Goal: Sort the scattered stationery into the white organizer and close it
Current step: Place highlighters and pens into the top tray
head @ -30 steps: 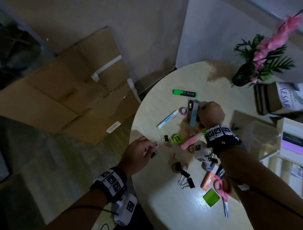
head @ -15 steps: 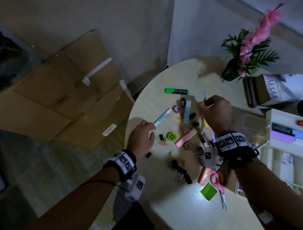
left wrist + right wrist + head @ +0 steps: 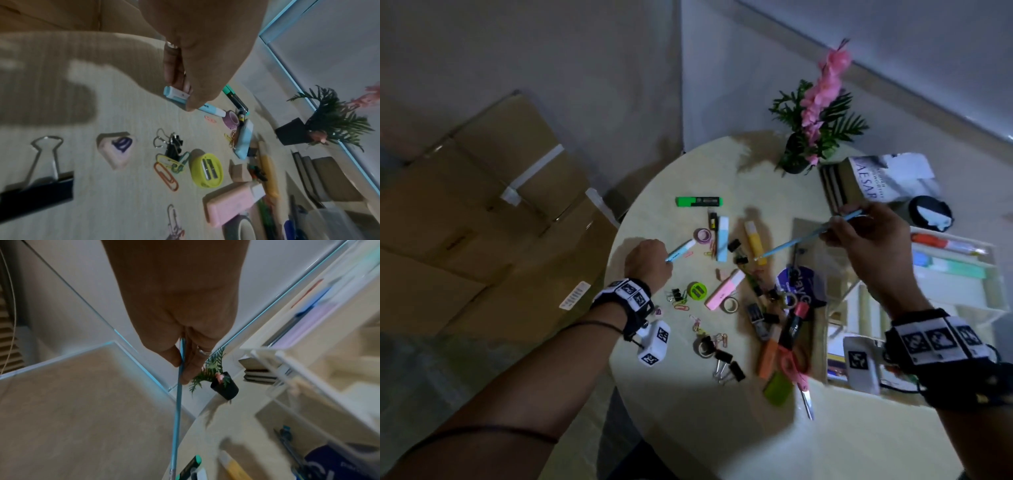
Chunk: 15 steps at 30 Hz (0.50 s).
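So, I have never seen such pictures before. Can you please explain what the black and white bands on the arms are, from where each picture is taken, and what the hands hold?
No machine here: a person is tidying stationery. The checkered bands are wrist straps carrying small cameras. One picture comes from a camera on the head, looking down; the other two look along each hand. On the round table lie markers, clips, tape rolls, a sharpener and scissors. The left hand grips a blue-white pen at its end. The right hand holds a thin blue pencil in the air, near the white organizer.
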Each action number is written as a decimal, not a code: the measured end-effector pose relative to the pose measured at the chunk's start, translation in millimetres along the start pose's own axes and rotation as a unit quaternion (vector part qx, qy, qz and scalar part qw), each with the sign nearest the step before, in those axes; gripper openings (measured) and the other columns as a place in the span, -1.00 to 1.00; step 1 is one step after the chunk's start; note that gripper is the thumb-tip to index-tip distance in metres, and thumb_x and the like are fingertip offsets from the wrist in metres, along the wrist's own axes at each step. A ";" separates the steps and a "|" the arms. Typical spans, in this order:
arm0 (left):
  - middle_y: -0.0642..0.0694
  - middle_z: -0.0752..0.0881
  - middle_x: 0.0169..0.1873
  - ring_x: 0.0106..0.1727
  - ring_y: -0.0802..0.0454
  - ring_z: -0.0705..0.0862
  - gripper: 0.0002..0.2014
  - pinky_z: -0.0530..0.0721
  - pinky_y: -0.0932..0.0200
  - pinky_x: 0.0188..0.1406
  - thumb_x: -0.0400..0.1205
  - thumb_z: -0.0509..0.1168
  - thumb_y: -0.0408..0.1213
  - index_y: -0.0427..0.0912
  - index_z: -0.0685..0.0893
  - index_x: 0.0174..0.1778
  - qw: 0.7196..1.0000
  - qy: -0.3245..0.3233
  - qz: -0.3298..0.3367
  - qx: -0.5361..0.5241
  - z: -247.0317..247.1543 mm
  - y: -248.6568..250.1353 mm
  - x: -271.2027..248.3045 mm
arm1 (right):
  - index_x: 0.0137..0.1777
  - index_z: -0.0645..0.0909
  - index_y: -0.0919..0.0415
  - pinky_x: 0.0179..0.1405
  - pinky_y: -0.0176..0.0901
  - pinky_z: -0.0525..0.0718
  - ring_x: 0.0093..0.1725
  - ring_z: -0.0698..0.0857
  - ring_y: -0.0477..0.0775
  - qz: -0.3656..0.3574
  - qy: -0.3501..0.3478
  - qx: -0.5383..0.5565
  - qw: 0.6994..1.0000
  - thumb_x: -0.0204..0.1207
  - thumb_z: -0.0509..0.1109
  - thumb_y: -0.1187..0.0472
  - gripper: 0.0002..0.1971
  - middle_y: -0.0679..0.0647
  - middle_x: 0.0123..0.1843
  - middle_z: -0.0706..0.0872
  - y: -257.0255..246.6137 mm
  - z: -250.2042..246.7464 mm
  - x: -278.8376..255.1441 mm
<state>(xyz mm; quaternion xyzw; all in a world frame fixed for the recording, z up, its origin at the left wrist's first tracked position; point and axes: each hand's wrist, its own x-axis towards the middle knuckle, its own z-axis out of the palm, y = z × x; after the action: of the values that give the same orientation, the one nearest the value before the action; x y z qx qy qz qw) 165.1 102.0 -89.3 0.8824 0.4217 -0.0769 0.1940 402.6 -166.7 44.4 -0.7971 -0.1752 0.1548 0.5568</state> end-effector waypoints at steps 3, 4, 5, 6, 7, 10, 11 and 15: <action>-0.18 0.87 -0.07 -0.04 -0.20 0.84 -0.76 0.70 0.08 -0.22 0.59 0.54 -0.11 -0.21 0.84 0.03 1.000 0.018 -0.001 -0.024 -10.2 9.1 -3.4 | 0.17 0.66 0.46 -0.03 -0.06 0.88 -0.13 0.92 0.18 0.004 0.003 0.017 1.000 0.71 0.46 0.32 -0.82 0.09 -0.14 0.91 -3.2 -39.4 3.7; -0.17 0.86 -0.07 -0.06 -0.19 0.83 -0.78 0.72 0.08 -0.19 0.58 0.56 -0.11 -0.18 0.83 0.00 0.999 0.029 0.002 -0.046 -13.1 14.1 -4.2 | 0.12 0.70 0.42 -0.02 -0.07 0.87 -0.12 0.91 0.19 -0.003 0.011 0.013 1.000 0.71 0.46 0.31 -0.86 0.08 -0.15 0.91 -4.2 -55.3 6.6; -0.13 0.86 -0.09 -0.09 -0.15 0.82 -0.82 0.76 0.07 -0.17 0.57 0.58 -0.12 -0.13 0.81 -0.04 0.996 0.037 0.005 -0.079 -16.6 20.2 -5.5 | 0.05 0.74 0.33 0.00 -0.06 0.87 -0.12 0.90 0.20 -0.011 0.016 0.017 1.000 0.71 0.47 0.31 -0.93 0.06 -0.16 0.91 -6.5 -71.8 9.3; -0.08 0.86 -0.13 -0.12 -0.10 0.82 -0.83 0.79 0.04 -0.14 0.54 0.62 -0.13 -0.06 0.78 -0.10 0.992 0.037 0.010 -0.120 -18.9 28.3 -7.1 | -0.02 0.76 0.23 0.01 -0.06 0.86 -0.14 0.88 0.18 -0.017 0.028 0.019 0.999 0.70 0.47 0.31 -0.93 0.03 -0.19 0.90 -8.0 -90.2 12.7; -0.03 0.85 -0.18 -0.16 -0.05 0.82 -0.81 0.83 -0.01 -0.12 0.51 0.64 -0.14 0.00 0.73 -0.15 0.986 0.035 0.020 -0.160 -20.4 37.9 -8.9 | -0.05 0.76 0.16 -0.01 -0.10 0.86 -0.17 0.86 0.11 -0.019 0.041 0.024 0.999 0.70 0.47 0.32 -0.90 -0.01 -0.21 0.90 -9.3 -109.1 16.3; 0.10 0.83 -0.24 -0.21 0.07 0.82 -0.77 0.85 -0.05 -0.12 0.48 0.68 -0.15 0.03 0.72 -0.19 0.964 0.055 0.063 -0.252 -29.3 78.3 -16.3 | -0.03 0.74 0.15 -0.02 -0.26 0.81 -0.22 0.83 -0.11 -0.015 0.078 0.050 0.996 0.69 0.47 0.33 -0.91 -0.08 -0.26 0.87 -1.2 -168.7 30.3; 0.11 0.82 -0.25 -0.23 0.10 0.80 -0.79 0.84 -0.02 -0.14 0.48 0.68 -0.16 0.01 0.75 -0.16 0.958 0.065 0.079 -0.270 -33.4 95.9 -19.5 | -0.04 0.74 0.16 0.01 -0.27 0.79 -0.22 0.82 -0.11 -0.008 0.083 0.070 0.994 0.66 0.50 0.32 -0.93 -0.06 -0.27 0.87 5.1 -186.7 34.7; 0.13 0.78 -0.26 -0.28 0.20 0.65 -0.84 0.70 0.14 -0.24 0.51 0.66 -0.20 -0.01 0.80 -0.13 0.930 0.080 0.147 -0.328 -49.2 175.2 -35.7 | -0.07 0.73 0.28 0.09 -0.24 0.81 -0.20 0.83 -0.05 0.026 0.065 0.110 0.991 0.40 0.58 0.18 -0.80 0.01 -0.26 0.86 37.9 -234.3 46.8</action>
<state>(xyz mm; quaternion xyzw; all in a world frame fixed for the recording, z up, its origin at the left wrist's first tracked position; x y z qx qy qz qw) 276.7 -3.2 14.9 0.8248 0.3026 0.1659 0.4479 551.9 -352.9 84.1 -0.7436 -0.1000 0.1355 0.6470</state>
